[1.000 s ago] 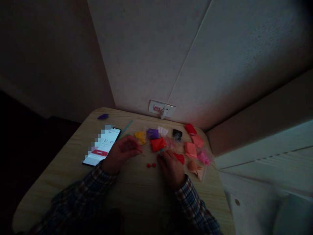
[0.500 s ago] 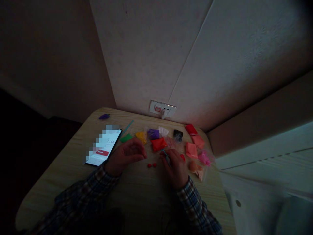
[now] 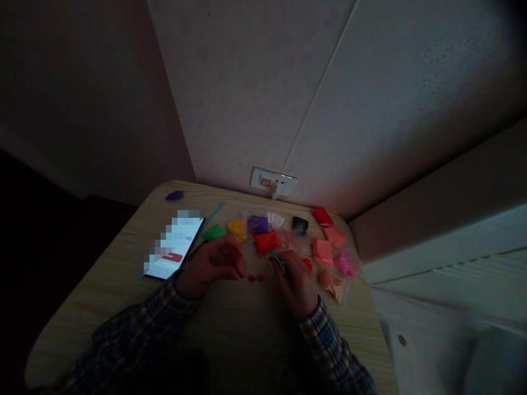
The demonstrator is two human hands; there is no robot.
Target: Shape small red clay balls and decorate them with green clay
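Note:
My right hand (image 3: 298, 285) is closed on a thin teal stick-like tool (image 3: 276, 258), its tip poking out past the fingers. My left hand (image 3: 214, 266) is curled, with thumb and fingertips together in a pinch; whatever they might hold is too small or dark to see. Between the hands, two small red balls (image 3: 256, 278) lie side by side on the table. A tiny green speck sits near the tool's tip. Just beyond the hands is a red packet (image 3: 267, 242), and another red piece (image 3: 307, 265) shows partly behind my right hand.
Green (image 3: 213, 232), yellow (image 3: 237, 230), purple (image 3: 258, 224) and black (image 3: 300, 226) packets lie toward the wall, with several pink and red ones at right. A lit phone (image 3: 175, 252) and a teal strip (image 3: 214, 215) lie at left. Behind is a wall socket (image 3: 274, 182).
My left hand's fingertips have dipped slightly and drawn closer together. My right hand keeps the teal tool in nearly the same place; the red balls have not moved.

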